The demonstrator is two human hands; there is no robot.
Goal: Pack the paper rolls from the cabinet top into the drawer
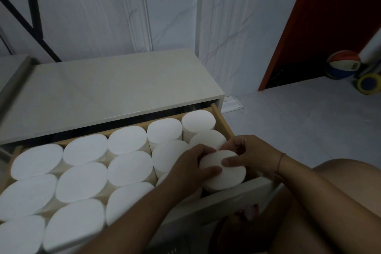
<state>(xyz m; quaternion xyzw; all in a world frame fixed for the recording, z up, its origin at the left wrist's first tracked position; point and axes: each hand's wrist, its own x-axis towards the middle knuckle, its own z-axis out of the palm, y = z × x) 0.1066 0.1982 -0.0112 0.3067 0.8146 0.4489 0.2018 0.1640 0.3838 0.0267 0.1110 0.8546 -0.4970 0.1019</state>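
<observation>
The open drawer (223,118) holds several white paper rolls standing on end in rows. One white paper roll (228,173) sits at the drawer's near right corner, its top a little above its neighbours. My left hand (191,166) grips its left side, thumb on its front. My right hand (249,154) holds its right side with fingers curled over the top edge. The cabinet top (107,88) behind the drawer is bare.
The drawer's white front panel (233,198) lies just under my wrists. My bare knee (340,187) is at the lower right. A ball (342,67) and a yellow toy (369,83) lie on the grey floor at the far right, beside a red door.
</observation>
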